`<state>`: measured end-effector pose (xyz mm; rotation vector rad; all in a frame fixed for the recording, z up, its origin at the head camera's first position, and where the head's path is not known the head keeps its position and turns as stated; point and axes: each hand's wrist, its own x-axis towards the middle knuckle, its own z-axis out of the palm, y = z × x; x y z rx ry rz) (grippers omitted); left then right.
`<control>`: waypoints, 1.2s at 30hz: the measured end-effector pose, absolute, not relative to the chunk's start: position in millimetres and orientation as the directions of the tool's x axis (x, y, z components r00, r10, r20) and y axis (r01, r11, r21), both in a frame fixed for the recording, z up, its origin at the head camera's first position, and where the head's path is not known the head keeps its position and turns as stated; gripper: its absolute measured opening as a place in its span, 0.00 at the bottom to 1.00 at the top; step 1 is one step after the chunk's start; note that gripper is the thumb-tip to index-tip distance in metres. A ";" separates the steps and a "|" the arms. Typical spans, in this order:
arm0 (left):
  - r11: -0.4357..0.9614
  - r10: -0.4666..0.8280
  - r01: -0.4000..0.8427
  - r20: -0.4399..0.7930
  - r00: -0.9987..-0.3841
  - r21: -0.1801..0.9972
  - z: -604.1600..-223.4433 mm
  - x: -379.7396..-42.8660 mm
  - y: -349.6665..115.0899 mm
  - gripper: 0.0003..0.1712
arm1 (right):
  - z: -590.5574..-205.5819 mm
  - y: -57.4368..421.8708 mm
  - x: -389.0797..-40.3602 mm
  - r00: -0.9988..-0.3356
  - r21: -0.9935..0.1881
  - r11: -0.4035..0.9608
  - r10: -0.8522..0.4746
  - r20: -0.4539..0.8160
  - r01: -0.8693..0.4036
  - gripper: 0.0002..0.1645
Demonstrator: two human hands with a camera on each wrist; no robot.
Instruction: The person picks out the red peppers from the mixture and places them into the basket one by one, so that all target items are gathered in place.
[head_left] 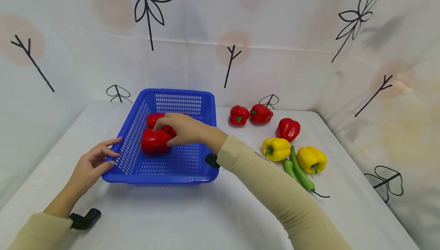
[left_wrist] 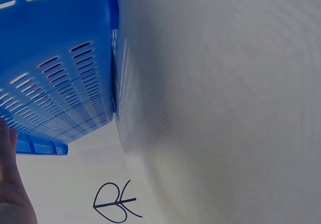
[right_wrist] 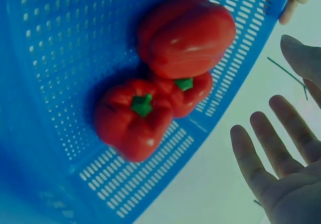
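Observation:
A blue plastic basket (head_left: 165,179) stands on the white table with red bell peppers in it. One large red bell pepper (head_left: 155,142) lies on its side; two more, one of them this red pepper (right_wrist: 133,119) with a green stem, sit beside it. My left hand (head_left: 92,166) holds the basket's left rim, fingers at the edge; the left wrist view shows only part of that hand (left_wrist: 12,184) by the slotted wall. Over the peppers is my right hand (head_left: 183,128), its fingers spread and apart from them in the right wrist view, with nothing held.
Right of the basket lie three red bell peppers, including this red one (head_left: 288,129), and two yellow bell peppers such as this yellow one (head_left: 277,149). Green chili peppers (head_left: 300,171) lie between the yellow ones. A patterned white cloth (head_left: 192,63) hangs behind the table.

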<state>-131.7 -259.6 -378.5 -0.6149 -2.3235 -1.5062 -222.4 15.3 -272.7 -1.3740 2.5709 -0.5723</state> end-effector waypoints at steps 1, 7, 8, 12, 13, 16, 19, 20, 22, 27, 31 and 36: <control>0.355 0.187 0.507 0.472 -0.861 0.785 -378.4 -131.6 -259.6 0.10 | -272.7 16.9 -222.6 -0.561 -0.411 0.501 -0.827 0.033 -0.762 0.31; 0.362 0.190 0.509 0.473 -0.861 0.781 -378.6 -132.3 -259.4 0.10 | -270.4 26.8 -222.7 -0.576 -0.418 0.505 -0.815 0.055 -0.755 0.29; 0.363 0.191 0.510 0.473 -0.860 0.780 -378.6 -132.4 -259.5 0.10 | -269.9 28.2 -222.9 -0.578 -0.417 0.506 -0.814 0.057 -0.755 0.29; 0.360 0.193 0.512 0.475 -0.859 0.780 -378.4 -132.3 -259.5 0.10 | -269.5 33.7 -224.4 -0.580 -0.413 0.508 -0.812 0.063 -0.756 0.28; 0.359 0.193 0.512 0.474 -0.859 0.781 -378.3 -132.2 -259.4 0.10 | -269.9 35.0 -225.2 -0.581 -0.410 0.510 -0.812 0.063 -0.757 0.28; 0.362 0.193 0.509 0.471 -0.861 0.781 -378.0 -131.9 -259.2 0.10 | -270.5 39.2 -226.8 -0.581 -0.396 0.513 -0.812 0.063 -0.761 0.29; 0.365 0.190 0.505 0.469 -0.863 0.782 -377.8 -131.3 -259.0 0.10 | -270.4 44.0 -227.3 -0.583 -0.399 0.515 -0.810 0.064 -0.759 0.29; 0.367 0.189 0.505 0.469 -0.863 0.781 -377.8 -131.1 -258.9 0.10 | -270.3 45.7 -227.3 -0.584 -0.400 0.515 -0.809 0.065 -0.758 0.29; 0.368 0.187 0.505 0.469 -0.863 0.781 -378.1 -130.7 -259.0 0.10 | -270.7 48.7 -227.5 -0.589 -0.405 0.519 -0.805 0.064 -0.753 0.29; 0.369 0.187 0.504 0.469 -0.863 0.781 -378.7 -130.6 -259.5 0.10 | -272.0 56.6 -228.5 -0.607 -0.390 0.539 -0.792 0.068 -0.746 0.29; 0.363 0.189 0.506 0.470 -0.862 0.782 -378.8 -130.6 -259.5 0.09 | -272.3 64.8 -228.5 -0.631 -0.387 0.563 -0.773 0.064 -0.730 0.28; 0.356 0.192 0.511 0.474 -0.859 0.782 -378.8 -130.5 -259.0 0.09 | -271.4 78.6 -227.2 -0.668 -0.409 0.596 -0.742 0.046 -0.691 0.28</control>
